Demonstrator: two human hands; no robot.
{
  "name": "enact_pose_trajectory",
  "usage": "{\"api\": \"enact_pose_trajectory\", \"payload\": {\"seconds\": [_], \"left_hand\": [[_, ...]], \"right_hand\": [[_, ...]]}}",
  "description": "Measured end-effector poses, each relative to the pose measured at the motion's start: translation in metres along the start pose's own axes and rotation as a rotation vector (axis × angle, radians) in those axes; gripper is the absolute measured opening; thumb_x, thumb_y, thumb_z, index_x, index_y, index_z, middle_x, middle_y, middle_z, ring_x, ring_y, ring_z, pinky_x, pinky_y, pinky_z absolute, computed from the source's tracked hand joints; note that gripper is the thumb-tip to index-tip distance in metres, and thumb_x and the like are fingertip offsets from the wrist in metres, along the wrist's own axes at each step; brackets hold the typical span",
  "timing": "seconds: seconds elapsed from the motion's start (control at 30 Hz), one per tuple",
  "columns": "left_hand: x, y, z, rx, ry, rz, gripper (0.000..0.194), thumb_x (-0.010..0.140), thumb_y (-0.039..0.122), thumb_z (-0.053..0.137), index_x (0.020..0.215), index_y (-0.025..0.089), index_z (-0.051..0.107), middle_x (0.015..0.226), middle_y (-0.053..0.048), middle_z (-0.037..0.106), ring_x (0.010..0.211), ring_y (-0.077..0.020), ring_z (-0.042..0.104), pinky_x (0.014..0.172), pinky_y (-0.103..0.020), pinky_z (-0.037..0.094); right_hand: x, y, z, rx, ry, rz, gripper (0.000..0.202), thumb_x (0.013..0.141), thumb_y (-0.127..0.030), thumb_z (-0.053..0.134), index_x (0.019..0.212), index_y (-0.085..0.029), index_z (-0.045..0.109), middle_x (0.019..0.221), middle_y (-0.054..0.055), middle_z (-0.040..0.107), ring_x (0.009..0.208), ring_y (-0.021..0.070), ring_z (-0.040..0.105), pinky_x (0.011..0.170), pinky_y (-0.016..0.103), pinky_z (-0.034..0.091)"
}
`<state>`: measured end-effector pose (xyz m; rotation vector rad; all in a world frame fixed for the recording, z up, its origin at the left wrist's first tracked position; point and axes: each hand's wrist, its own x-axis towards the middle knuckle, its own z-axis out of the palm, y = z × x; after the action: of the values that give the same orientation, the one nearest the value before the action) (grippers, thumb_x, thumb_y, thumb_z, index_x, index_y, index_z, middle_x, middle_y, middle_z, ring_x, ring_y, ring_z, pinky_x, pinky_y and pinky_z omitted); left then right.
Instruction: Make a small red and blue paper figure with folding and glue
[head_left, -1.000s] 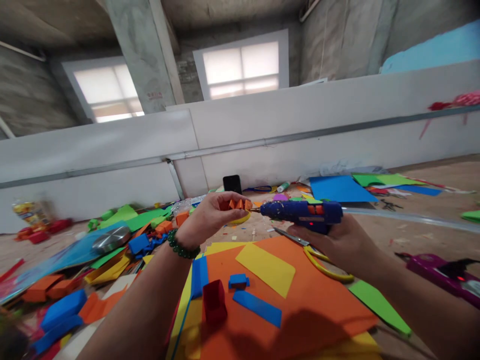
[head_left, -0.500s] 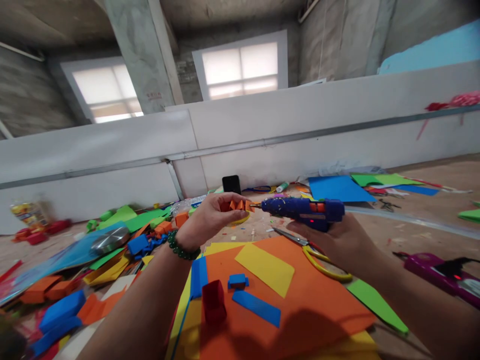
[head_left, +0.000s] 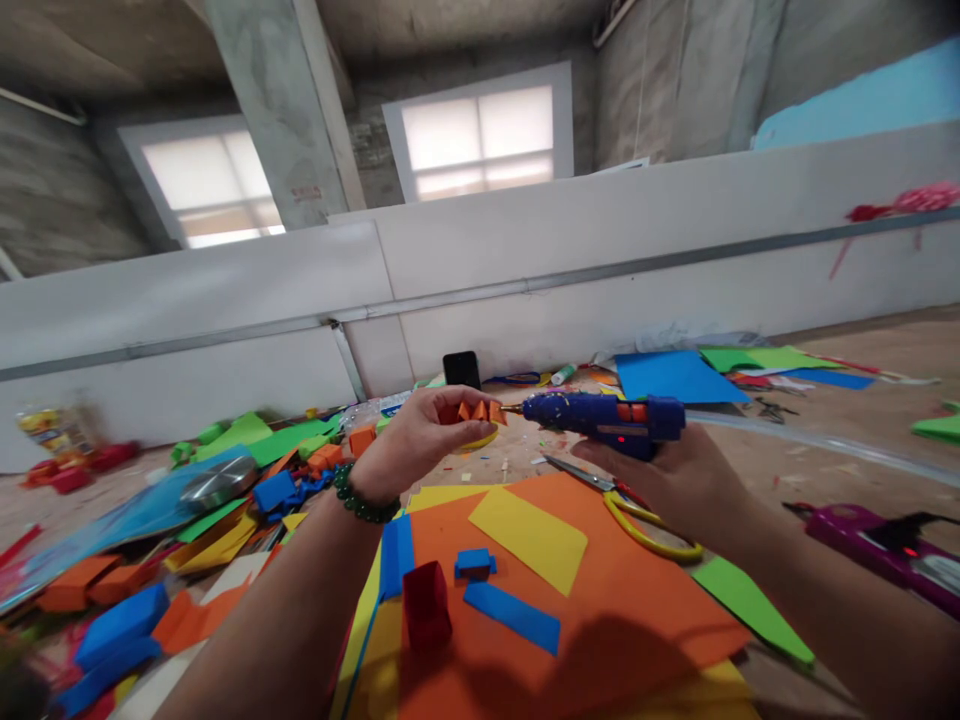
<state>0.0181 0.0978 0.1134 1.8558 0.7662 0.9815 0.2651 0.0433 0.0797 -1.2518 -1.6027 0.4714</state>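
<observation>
My left hand (head_left: 420,435), a green bead bracelet at its wrist, pinches a small orange zigzag-edged paper piece (head_left: 480,411). A yellow part shows just beneath that piece, and my fingers hide the rest. In my right hand (head_left: 679,480) is a blue hot glue gun (head_left: 592,415), pointed left. Its metal nozzle meets the right end of the orange piece, and a small red light glows on its side. Yellow-handled scissors (head_left: 652,530) lie below the right hand. Under both hands are an orange sheet (head_left: 630,600), a yellow strip (head_left: 532,535) and a dark red paper box (head_left: 427,605).
Blue, orange and green folded paper pieces (head_left: 277,490) crowd the left side around a round metal tin (head_left: 219,483). A black phone (head_left: 461,369) stands at the back. A purple glue gun (head_left: 877,550) lies at right. Blue sheets (head_left: 675,377) rest near the white partition (head_left: 637,280).
Both hands keep nearly the same pose, with the nozzle still at the orange piece. The whole view has shifted very slightly.
</observation>
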Motion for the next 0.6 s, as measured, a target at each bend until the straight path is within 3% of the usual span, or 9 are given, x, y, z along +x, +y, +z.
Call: {"api": "enact_pose_trajectory", "payload": {"seconds": [0.2,0.47,0.6], "left_hand": [[-0.0005,0.0024,-0.0024,0.048,0.031,0.017,0.026,0.075,0.031,0.074,0.094,0.014,0.069,0.079,-0.001,0.063,0.067,-0.0084,0.051,0.059,-0.019,0.04],[-0.0007,0.0043,-0.0009,0.038,0.038,0.004,0.028,0.074,0.031,0.074,0.095,0.014,0.07,0.081,-0.003,0.065,0.068,-0.0096,0.054,0.06,-0.02,0.043],[-0.001,0.0051,-0.0001,0.042,0.053,0.012,0.027,0.073,0.032,0.074,0.093,0.014,0.07,0.077,-0.002,0.064,0.066,-0.0093,0.053,0.058,-0.02,0.041]], "right_hand": [[-0.0005,0.0031,-0.001,-0.036,-0.039,-0.043,0.032,0.073,-0.055,0.07,0.089,-0.028,0.076,0.077,-0.001,0.073,0.074,0.024,0.066,0.062,0.032,0.052],[-0.0003,0.0015,-0.0016,-0.078,-0.01,-0.018,0.034,0.072,-0.058,0.069,0.079,-0.026,0.076,0.067,0.0,0.07,0.067,0.0241,0.064,0.056,0.033,0.05],[-0.0016,0.0001,-0.0005,-0.004,-0.048,-0.068,0.032,0.073,-0.053,0.07,0.094,-0.029,0.077,0.083,0.0,0.075,0.08,0.0254,0.068,0.069,0.035,0.055]]}}
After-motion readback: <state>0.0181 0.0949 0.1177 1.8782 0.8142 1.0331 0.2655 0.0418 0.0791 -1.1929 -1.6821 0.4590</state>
